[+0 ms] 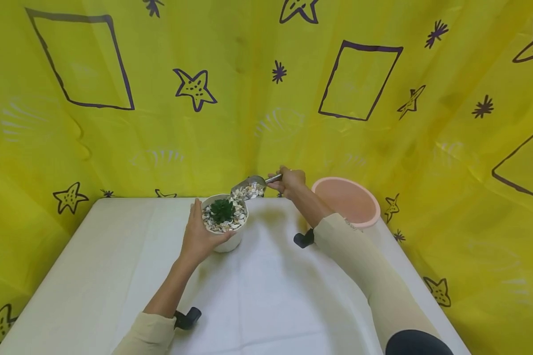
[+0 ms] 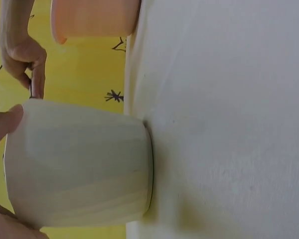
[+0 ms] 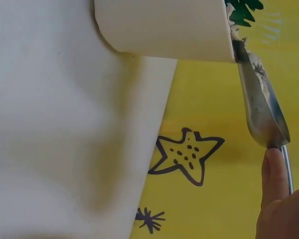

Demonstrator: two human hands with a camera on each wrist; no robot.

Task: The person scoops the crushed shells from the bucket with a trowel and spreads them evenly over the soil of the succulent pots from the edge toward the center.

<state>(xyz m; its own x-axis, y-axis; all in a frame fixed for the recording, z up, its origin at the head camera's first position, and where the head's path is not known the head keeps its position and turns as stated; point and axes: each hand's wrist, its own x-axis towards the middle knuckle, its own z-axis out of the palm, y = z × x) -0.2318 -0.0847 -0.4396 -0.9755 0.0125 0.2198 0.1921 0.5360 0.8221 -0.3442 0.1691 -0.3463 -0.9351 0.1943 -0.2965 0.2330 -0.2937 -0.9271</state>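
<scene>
A white flowerpot (image 2: 84, 164) stands on the table, with a dark green succulent (image 1: 222, 210) amid pale pebbles (image 1: 217, 226). My left hand (image 1: 198, 236) holds the pot from the near left side, thumb and fingers spread around its upper part. In my right hand (image 1: 289, 181) is the handle of a metal scoop (image 3: 259, 107), gripped above the table to the right of the pot. The scoop carries more pebbles (image 1: 252, 191), and its lip meets the pot's rim, tilted down toward the pot. In the right wrist view only part of the succulent shows.
A pink basin (image 1: 346, 199) sits at the table's back right, partly behind the right forearm. The white-covered table (image 1: 275, 296) ends against a yellow curtain (image 1: 240, 133) printed with stars and frames. Dark wrist-camera mounts hang at both wrists.
</scene>
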